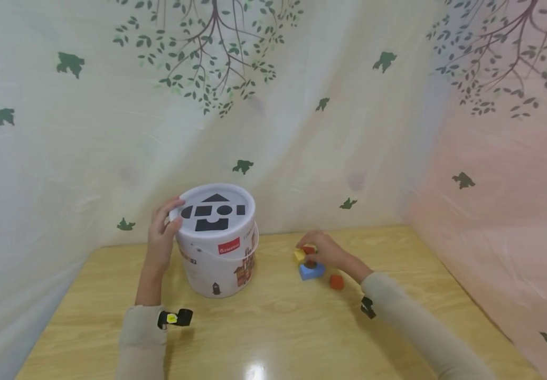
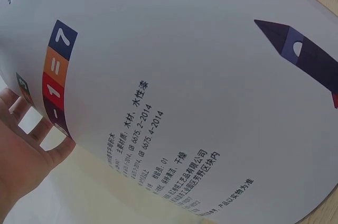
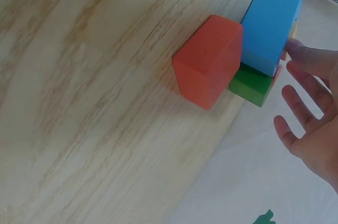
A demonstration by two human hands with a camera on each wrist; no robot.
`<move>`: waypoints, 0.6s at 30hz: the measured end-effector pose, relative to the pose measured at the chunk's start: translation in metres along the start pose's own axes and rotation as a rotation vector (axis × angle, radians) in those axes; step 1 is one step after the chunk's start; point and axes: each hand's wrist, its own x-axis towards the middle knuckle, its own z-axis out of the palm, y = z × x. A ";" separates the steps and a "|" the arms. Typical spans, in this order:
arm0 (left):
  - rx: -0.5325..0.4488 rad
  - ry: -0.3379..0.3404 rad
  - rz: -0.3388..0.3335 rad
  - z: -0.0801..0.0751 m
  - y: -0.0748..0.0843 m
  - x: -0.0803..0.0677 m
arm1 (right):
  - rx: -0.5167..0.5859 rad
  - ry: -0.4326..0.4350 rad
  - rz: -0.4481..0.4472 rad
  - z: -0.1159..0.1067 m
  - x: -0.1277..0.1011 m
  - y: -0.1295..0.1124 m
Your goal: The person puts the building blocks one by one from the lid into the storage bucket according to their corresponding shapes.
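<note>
A white lidded bucket [image 1: 214, 264] with printed pictures stands upright at the back of the table. My left hand [image 1: 161, 232] grips the left side of its rim, fingertips at the lid's edge and thumb toward the front. Black shapes mark the grey lid [image 1: 228, 224]. To the right, my right hand [image 1: 323, 248] arches over a small group of blocks. Under it are a red block [image 1: 308, 249], a yellow block [image 1: 299, 257] and a blue block [image 1: 312, 272]. In the right wrist view the thumb meets the blue block's far edge; I cannot tell whether the fingertips pinch a block.
An orange-red block [image 3: 208, 63] stands apart, nearer the right forearm, and a green block [image 3: 252, 84] shows beside the blue one. The bucket's thin white handle [image 1: 240, 257] hangs across its front. A leaf-patterned curtain [image 1: 302, 132] hangs behind the wooden table [image 1: 273, 332].
</note>
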 end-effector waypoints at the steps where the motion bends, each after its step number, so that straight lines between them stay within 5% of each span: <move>1: 0.001 0.001 0.001 0.000 0.000 0.001 | -0.012 0.004 -0.007 0.000 0.000 0.000; 18: 0.005 0.010 0.004 0.000 -0.001 -0.001 | -0.107 0.004 -0.007 0.006 0.009 0.000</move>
